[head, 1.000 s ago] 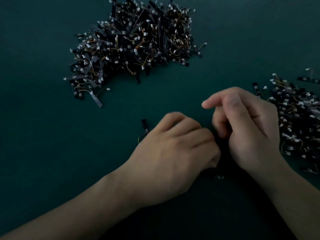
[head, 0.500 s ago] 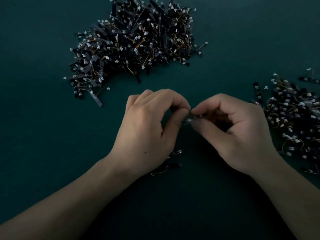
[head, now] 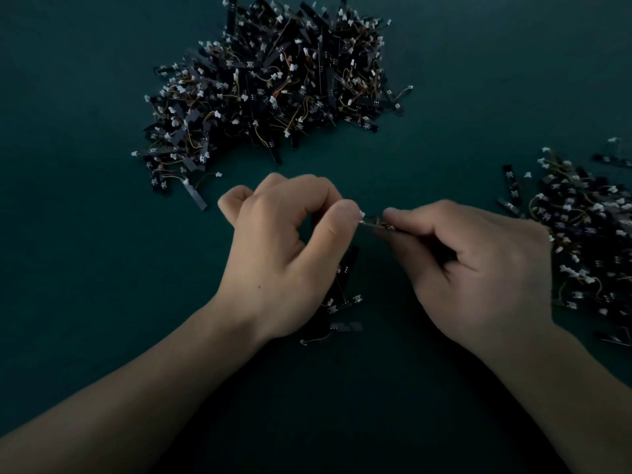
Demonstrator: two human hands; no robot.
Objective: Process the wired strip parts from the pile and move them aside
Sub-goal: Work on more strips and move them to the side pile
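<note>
One head cam, looks fwd & down at the table (head: 85, 234), close in. Grip on strip part (head: 376, 225) sits mid-frame, pile (head: 270, 83) beyond it.

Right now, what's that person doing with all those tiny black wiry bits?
A person is pinching one small wired strip part between the fingertips of the left hand and the right hand, over the green table. A big pile of the same parts sits on the far side, and another pile lies off to the right. A few loose parts lie on the table under the left hand.
</note>
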